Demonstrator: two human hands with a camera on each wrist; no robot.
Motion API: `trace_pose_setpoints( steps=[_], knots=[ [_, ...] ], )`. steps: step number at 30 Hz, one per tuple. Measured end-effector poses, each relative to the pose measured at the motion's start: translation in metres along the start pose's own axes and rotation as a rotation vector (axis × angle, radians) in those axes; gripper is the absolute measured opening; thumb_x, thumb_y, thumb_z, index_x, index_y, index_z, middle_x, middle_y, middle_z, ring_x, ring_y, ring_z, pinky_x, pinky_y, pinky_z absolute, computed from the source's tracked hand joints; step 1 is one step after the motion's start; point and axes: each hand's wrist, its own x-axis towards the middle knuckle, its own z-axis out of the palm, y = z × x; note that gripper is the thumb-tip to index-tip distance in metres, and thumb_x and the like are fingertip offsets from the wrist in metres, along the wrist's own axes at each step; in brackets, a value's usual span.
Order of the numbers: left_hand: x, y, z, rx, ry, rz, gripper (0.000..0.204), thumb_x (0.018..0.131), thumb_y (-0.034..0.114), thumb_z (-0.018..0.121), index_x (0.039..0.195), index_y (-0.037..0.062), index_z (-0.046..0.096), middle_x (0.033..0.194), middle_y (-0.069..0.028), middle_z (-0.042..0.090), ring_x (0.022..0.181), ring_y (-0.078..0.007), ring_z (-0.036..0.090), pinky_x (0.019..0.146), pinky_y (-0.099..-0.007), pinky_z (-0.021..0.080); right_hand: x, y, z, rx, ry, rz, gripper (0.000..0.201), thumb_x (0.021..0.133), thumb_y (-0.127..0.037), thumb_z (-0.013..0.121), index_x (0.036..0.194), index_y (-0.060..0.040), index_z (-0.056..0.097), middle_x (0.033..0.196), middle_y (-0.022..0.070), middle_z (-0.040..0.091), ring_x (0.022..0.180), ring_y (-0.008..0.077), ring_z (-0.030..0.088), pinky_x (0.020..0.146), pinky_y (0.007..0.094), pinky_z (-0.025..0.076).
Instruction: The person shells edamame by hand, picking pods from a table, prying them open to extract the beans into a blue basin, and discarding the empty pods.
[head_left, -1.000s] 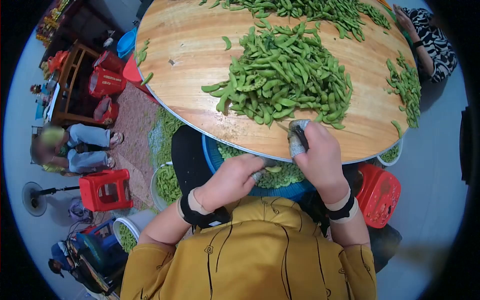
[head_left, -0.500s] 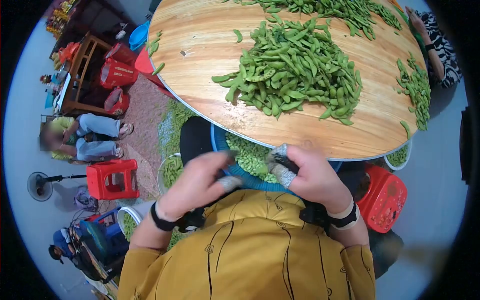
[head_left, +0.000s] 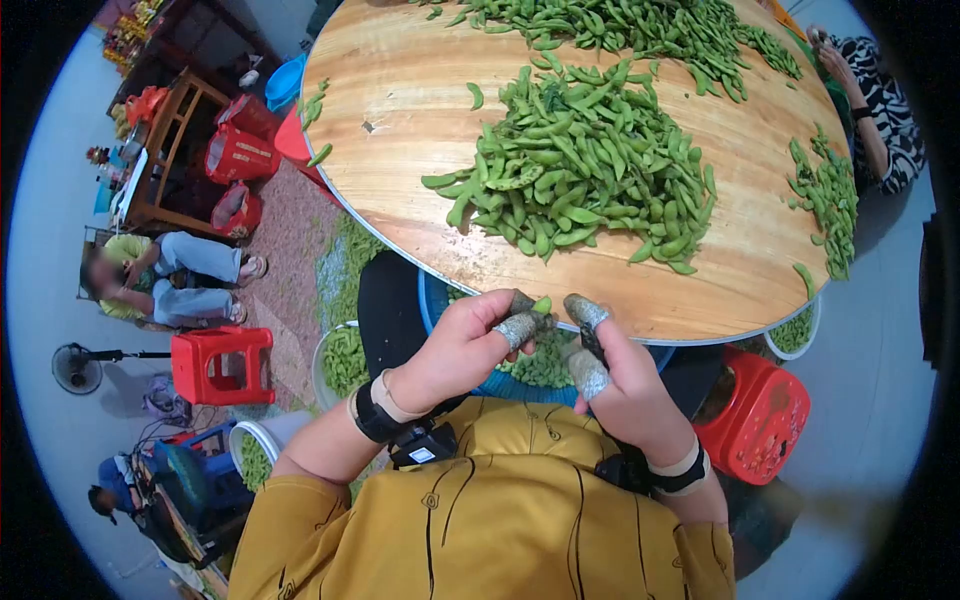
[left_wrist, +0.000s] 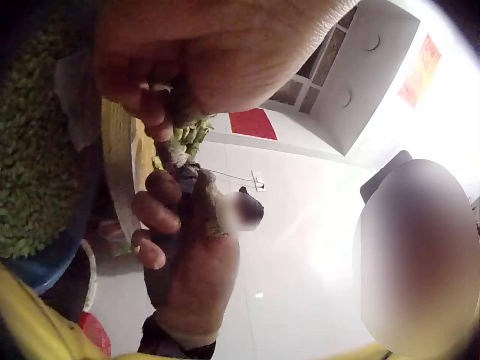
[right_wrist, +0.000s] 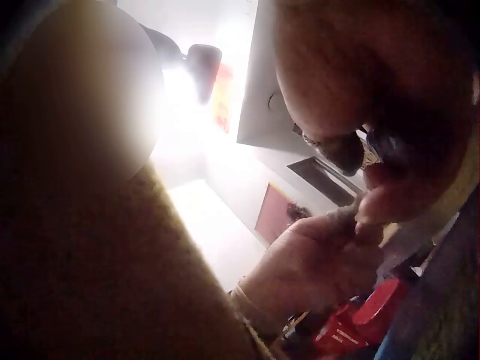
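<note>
My left hand (head_left: pixel 462 345) pinches a green pod (head_left: pixel 543 304) between wrapped thumb and finger, over the blue basin (head_left: pixel 433 298) at the table's edge. Close by on the right, my right hand (head_left: pixel 632 380) has grey tape on thumb and finger; a small dark item (head_left: pixel 592 343) lies against its fingers, its shape unclear. Shelled green beans (head_left: pixel 540 366) lie in the basin below. A heap of pods (head_left: pixel 590 165) rests on the wooden table (head_left: pixel 400 130) beyond the hands. Both wrist views are dark, showing the hands near each other.
More pods (head_left: pixel 640 25) lie along the table's far side and at its right (head_left: pixel 828 205). Red stools (head_left: pixel 222 366) stand left and right (head_left: pixel 765 415). Buckets of pods (head_left: pixel 345 362) are at the left. One person (head_left: pixel 165 275) sits at left, another (head_left: pixel 880 110) at the upper right.
Since the half-second-old frame, my left hand has moved up and right and now pinches a pod. My right hand has shifted slightly down and right.
</note>
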Motion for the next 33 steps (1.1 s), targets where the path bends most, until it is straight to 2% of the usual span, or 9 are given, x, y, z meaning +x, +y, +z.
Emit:
trace_pose_setpoints(
  steps=[4,8,13,17,20,22,23,25,33],
  knots=[
    [0.004,0.002,0.005,0.037,-0.006,0.039,0.017,0.093,0.005,0.048,0.105,0.0007,0.060,0.083,0.0022,0.058,0.075,-0.0047,0.052,0.067,-0.0198,0.044,-0.002,0.017,-0.002,-0.196,0.060,-0.214,0.050,0.085,-0.002,0.053,0.132,0.0051,0.038,0.084,0.0121,0.063,0.074,0.0211,0.062,0.068,0.0303,0.049],
    [0.007,-0.007,0.006,0.103,-0.041,0.086,0.019,0.092,0.002,0.048,0.107,-0.0014,0.059,0.086,0.0012,0.058,0.077,-0.0055,0.052,0.069,-0.0210,0.044,-0.001,0.013,-0.002,-0.177,0.052,-0.175,0.053,0.083,0.002,0.052,0.134,0.0039,0.037,0.086,0.0132,0.063,0.076,0.0222,0.063,0.070,0.0311,0.050],
    [0.008,-0.008,0.009,0.251,-0.020,0.137,0.016,0.092,0.002,0.050,0.103,-0.0003,0.061,0.083,0.0006,0.060,0.074,-0.0055,0.053,0.066,-0.0216,0.045,0.003,-0.001,-0.006,0.090,-0.060,0.082,0.053,0.084,0.004,0.044,0.136,-0.0045,0.040,0.085,0.0045,0.061,0.060,0.0103,0.055,0.054,0.0232,0.047],
    [0.005,0.003,0.010,0.488,-0.001,0.240,0.014,0.092,0.002,0.050,0.100,0.0007,0.062,0.081,-0.0016,0.061,0.070,-0.0065,0.055,0.063,-0.0235,0.046,0.007,0.011,-0.009,0.286,-0.087,0.102,0.049,0.088,0.002,0.042,0.136,-0.0085,0.042,0.082,-0.0002,0.058,0.053,0.0040,0.046,0.046,0.0178,0.039],
    [0.005,0.001,0.013,0.864,0.068,0.527,0.012,0.092,0.004,0.051,0.094,0.0008,0.062,0.075,-0.0018,0.059,0.066,-0.0096,0.056,0.061,-0.0274,0.047,0.009,0.020,-0.012,0.466,-0.123,0.141,0.045,0.090,0.001,0.041,0.133,-0.0099,0.045,0.080,-0.0009,0.056,0.051,0.0033,0.042,0.044,0.0172,0.035],
    [0.004,0.008,0.019,0.329,0.009,0.053,0.012,0.092,0.010,0.054,0.095,-0.0003,0.059,0.069,-0.0024,0.055,0.059,-0.0136,0.053,0.055,-0.0293,0.043,0.010,0.021,-0.014,0.601,-0.158,0.178,0.041,0.091,0.000,0.041,0.131,-0.0092,0.047,0.078,-0.0016,0.055,0.050,0.0029,0.041,0.042,0.0175,0.032],
    [0.005,0.006,0.017,0.321,0.007,0.050,0.012,0.092,0.010,0.054,0.095,-0.0003,0.059,0.069,-0.0024,0.055,0.059,-0.0136,0.053,0.055,-0.0293,0.043,0.008,0.021,-0.014,0.599,-0.155,0.186,0.041,0.091,0.000,0.041,0.131,-0.0092,0.047,0.078,-0.0016,0.055,0.050,0.0029,0.041,0.042,0.0175,0.032],
    [0.009,0.000,0.006,-0.638,-0.221,-0.252,0.022,0.092,0.020,0.056,0.100,-0.0006,0.057,0.064,-0.0035,0.050,0.052,-0.0131,0.045,0.050,-0.0275,0.036,0.007,0.022,-0.012,0.681,-0.201,0.117,0.039,0.092,-0.002,0.042,0.130,-0.0093,0.048,0.079,-0.0008,0.055,0.050,0.0034,0.041,0.042,0.0175,0.031],
    [0.013,-0.020,0.000,-0.790,-0.393,-0.308,0.029,0.092,0.024,0.054,0.105,-0.0017,0.055,0.062,-0.0025,0.047,0.051,-0.0103,0.039,0.049,-0.0245,0.030,0.010,0.034,-0.009,0.266,-0.066,-0.208,0.027,0.089,0.001,0.055,0.115,-0.0005,0.059,0.085,-0.0031,0.060,0.074,0.0065,0.054,0.068,0.0216,0.047]
  ],
)
